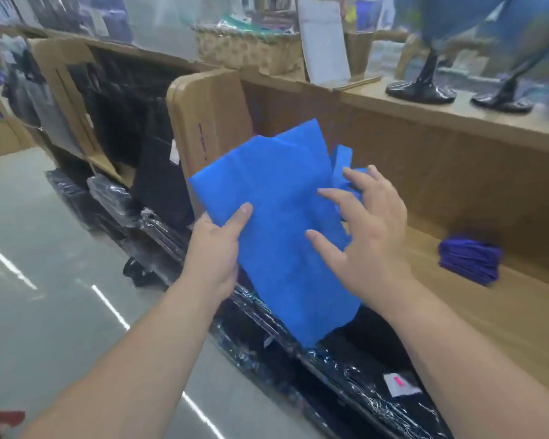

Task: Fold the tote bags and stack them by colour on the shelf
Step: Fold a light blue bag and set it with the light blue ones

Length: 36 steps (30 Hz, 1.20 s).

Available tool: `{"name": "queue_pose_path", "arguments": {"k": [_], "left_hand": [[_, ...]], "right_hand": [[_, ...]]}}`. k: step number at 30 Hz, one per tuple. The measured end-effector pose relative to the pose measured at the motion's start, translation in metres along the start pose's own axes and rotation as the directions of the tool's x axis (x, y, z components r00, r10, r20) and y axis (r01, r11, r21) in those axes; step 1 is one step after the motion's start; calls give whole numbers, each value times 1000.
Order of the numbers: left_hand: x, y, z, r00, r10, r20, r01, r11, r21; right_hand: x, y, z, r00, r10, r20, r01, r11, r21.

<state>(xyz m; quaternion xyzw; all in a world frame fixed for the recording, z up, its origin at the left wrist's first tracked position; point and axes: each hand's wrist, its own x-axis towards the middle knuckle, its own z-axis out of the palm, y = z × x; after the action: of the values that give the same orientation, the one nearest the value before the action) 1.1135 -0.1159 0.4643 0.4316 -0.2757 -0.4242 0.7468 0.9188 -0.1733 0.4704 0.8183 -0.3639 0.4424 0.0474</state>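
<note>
Thumb of the left hand [214,248] lies on top of the blue tote bag [273,201], pinching its left edge. The bag hangs in the air before the shelf [488,315]. The right hand [368,236] is spread wide over the bag's right side near the handles [343,163], gripping nothing. A folded purple stack [469,259] sits on the shelf, well apart.

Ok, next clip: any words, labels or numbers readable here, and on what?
None can be read.
Dark print on the cardboard panel: too blurred.
A white label with a pink mark, on the wrapped black packs: too small.
A white tag beside that panel: blurred.
The blue tote bag: no print shows.
</note>
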Motion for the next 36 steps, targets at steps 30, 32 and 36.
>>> {"name": "queue_pose_path", "arguments": {"k": [30, 32, 36], "left_hand": [[111, -166, 72, 836, -490, -248, 525, 845, 101], [104, -181, 49, 920, -247, -305, 375, 786, 493], [112, -183, 25, 933, 141, 332, -344, 67, 937]], "right_hand": [[-105, 203, -30, 848, 352, 397, -196, 903, -382], [-124, 203, -27, 668, 446, 595, -301, 894, -332], [-136, 204, -30, 600, 539, 592, -438, 840, -321]]}}
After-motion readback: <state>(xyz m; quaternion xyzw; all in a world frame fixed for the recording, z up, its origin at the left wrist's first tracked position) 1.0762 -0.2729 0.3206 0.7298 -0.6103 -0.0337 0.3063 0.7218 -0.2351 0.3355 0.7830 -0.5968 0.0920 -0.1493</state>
